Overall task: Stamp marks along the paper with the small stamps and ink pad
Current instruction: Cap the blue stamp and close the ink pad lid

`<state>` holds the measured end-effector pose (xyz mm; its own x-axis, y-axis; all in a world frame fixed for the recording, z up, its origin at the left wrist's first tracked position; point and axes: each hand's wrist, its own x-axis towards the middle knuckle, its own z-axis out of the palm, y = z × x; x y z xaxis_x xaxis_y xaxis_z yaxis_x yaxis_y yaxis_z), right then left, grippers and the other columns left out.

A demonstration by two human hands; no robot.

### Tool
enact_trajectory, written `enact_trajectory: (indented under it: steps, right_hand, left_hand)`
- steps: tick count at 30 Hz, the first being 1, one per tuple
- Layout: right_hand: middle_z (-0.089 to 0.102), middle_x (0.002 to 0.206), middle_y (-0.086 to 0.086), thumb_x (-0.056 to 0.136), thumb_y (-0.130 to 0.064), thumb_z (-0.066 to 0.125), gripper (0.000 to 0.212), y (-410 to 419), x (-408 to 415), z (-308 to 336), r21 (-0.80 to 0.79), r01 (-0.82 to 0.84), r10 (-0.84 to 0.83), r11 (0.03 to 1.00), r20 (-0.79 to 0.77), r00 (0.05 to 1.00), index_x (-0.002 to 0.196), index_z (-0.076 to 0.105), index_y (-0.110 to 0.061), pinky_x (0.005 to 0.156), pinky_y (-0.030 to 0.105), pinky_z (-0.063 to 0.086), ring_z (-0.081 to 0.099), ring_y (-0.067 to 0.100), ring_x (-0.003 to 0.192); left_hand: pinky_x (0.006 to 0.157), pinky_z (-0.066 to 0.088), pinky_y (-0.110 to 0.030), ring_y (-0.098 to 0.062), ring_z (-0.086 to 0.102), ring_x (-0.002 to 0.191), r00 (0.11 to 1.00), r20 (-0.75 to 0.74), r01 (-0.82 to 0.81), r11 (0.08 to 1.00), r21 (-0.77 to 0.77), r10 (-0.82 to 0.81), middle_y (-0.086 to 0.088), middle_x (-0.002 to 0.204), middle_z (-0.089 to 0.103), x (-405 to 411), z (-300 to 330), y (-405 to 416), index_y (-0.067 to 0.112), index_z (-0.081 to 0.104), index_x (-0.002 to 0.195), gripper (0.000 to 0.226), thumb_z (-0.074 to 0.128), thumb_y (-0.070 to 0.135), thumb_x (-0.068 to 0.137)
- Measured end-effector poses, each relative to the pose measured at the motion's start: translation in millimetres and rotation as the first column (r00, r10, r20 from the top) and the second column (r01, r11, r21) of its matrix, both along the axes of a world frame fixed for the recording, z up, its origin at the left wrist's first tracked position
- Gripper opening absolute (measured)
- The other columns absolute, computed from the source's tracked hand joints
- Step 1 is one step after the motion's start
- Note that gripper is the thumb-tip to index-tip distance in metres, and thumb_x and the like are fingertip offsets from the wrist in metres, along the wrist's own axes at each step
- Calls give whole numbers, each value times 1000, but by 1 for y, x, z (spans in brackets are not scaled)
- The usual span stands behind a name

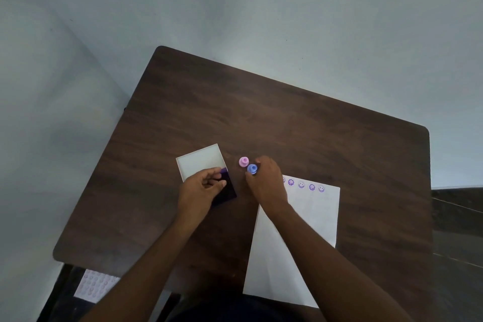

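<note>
Blue stamp beside right hand

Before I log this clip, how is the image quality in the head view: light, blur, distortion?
Head view: dim, flat light without glare; the dark wood table edges bow from the wide-angle lens; the stamped marks on the white paper are small and soft; the ink pad reads as a dark patch; the left hand and right hand look underexposed, hiding finger detail around the blue stamp.

Dark wooden table bears paper; ink pad; pink stamp.
</note>
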<state>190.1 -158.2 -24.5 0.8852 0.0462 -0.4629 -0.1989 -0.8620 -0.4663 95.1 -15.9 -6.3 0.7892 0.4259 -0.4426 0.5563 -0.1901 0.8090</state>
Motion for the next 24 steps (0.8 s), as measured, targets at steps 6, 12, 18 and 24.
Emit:
enact_trajectory:
  steps: [6, 12, 18, 24]
  right_hand:
    - [61, 112, 3, 83, -24, 68, 33, -3, -12, 9, 82, 39, -51, 996, 148, 988, 113, 58, -14, 76, 21, 44, 54, 12, 93]
    - [68, 105, 13, 89, -5, 53, 22, 26, -16, 30, 246, -196, 116, 949, 307, 945, 107, 66, -4, 87, 40, 53, 62, 23, 96]
    - [54, 135, 8, 90, -13, 55, 44, 60, -6, 22, 199, -331, 327, 923, 52, 944, 134, 51, -10, 103, 30, 39, 50, 21, 123]
    - [65, 117, 8, 84, -10, 57, 35, 71, 2, 12, 130, -272, 280, 953, -43, 959, 119, 61, -9, 91, 38, 54, 61, 22, 106]
  left_hand:
    - [89, 54, -29, -5, 65, 94, 993, -8, -120, 992, -36, 120, 5, 105, 71, -10, -7, 21, 19, 65, 118, 33, 69, 18, 85]
    - [84, 52, -25, -9, 61, 106, 948, -5, -318, 948, -21, 318, 6, 116, 65, -15, -9, 32, 24, 60, 121, 32, 61, 19, 89]
    - [76, 52, -22, -10, 61, 105, 873, -58, -488, 866, -108, 485, 1, 120, 64, -15, -6, 41, 18, 56, 127, 38, 55, 11, 91]
    - [76, 46, -17, -9, 57, 109, 838, -98, -546, 817, -185, 537, 1, 128, 60, -10, -9, 42, 10, 51, 134, 43, 54, 8, 91]
